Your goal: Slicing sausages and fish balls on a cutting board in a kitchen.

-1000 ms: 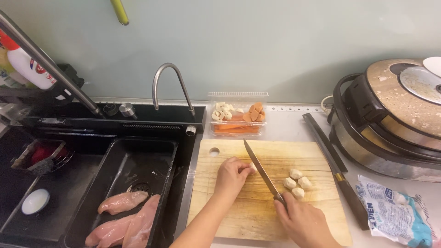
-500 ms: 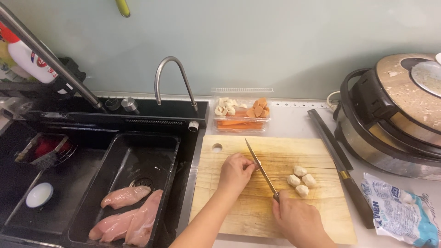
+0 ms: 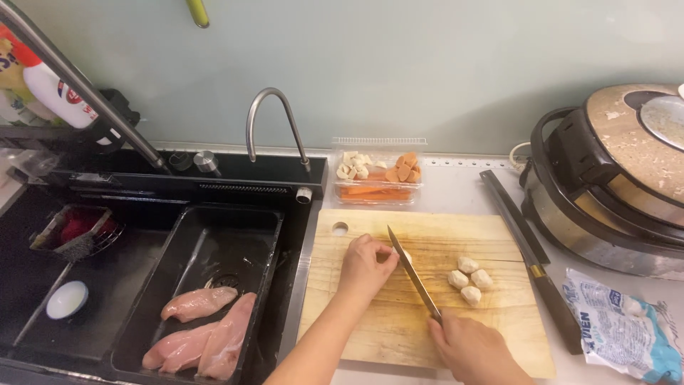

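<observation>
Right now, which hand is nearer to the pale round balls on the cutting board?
Right. The right hand, holding the knife, is just below the balls; the left hand lies farther left, across the blade.

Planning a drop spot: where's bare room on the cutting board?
Free: cutting board far strip behind the hole, and near-left corner beside the sink. Crowded: middle, with left hand, knife, right hand, and white pieces right of the blade.
</observation>
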